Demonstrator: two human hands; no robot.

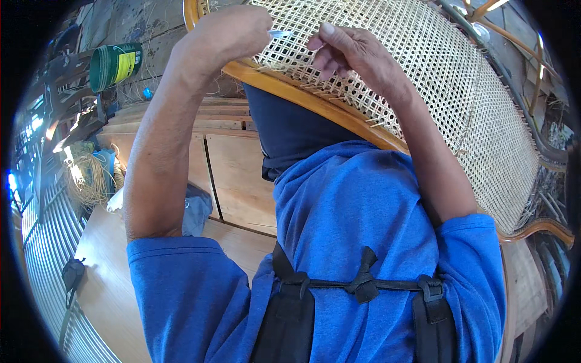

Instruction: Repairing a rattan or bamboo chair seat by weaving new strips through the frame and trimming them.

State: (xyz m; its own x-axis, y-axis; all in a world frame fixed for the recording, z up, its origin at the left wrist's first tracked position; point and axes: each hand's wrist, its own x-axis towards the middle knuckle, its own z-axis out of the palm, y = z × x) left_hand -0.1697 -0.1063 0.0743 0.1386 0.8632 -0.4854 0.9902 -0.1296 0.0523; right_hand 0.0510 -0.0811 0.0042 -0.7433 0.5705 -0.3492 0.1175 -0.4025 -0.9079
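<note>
While left grip [237, 33] tight on one object [281, 34], right grip [354, 51] parted over one panel [445, 85]

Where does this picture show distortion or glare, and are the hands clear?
Head view: the ribbed surface bends along the left rim; head view: white glare breaks up the far-left background; head view: left hand and right hand look fairly clear, but the pale object in the left one is hard to identify.
</note>
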